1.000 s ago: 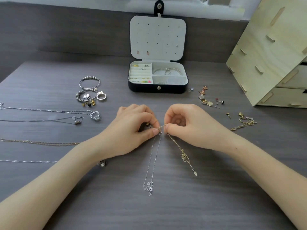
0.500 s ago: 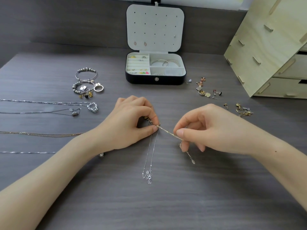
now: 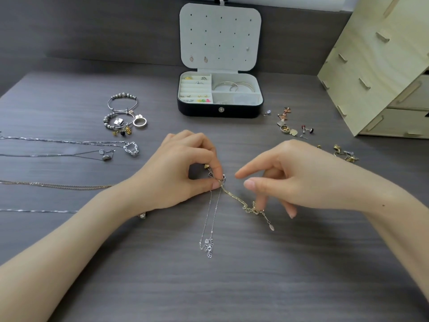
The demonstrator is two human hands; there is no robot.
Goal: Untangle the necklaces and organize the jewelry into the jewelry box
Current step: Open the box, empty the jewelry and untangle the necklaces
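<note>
A tangle of necklaces (image 3: 222, 177) is pinched between the thumb and forefinger of the left hand (image 3: 183, 173), and the other fingers of that hand are curled in above the pinch. From the pinch a silver chain (image 3: 212, 217) is laid on the table (image 3: 232, 287) toward the person, with its clasp end bunched well below the fingers. A gold chain (image 3: 234, 196) is drawn from the same pinch toward the right hand (image 3: 301, 180). Its bunched part lies under the tip of that hand's middle finger, and a short tail with a small drop-shaped tag is trailed just past that fingertip. The right hand is released: thumb and forefinger are held straight and apart above the gold chain with nothing between them, and only the middle finger is set down on the chain.

The jewelry box (image 3: 220, 110) is placed well beyond both sets of fingers with its lid raised. Rings are seen in its ring rolls and bangles in its far right compartment. Beaded bracelets (image 3: 123, 103) and a ring (image 3: 139, 122) lie beyond the left fingers. Straightened necklaces (image 3: 69, 142) are laid out past the left wrist. Loose earrings (image 3: 292, 126) lie beyond the right fingers, and a wooden drawer unit (image 3: 383, 66) is farther off.
</note>
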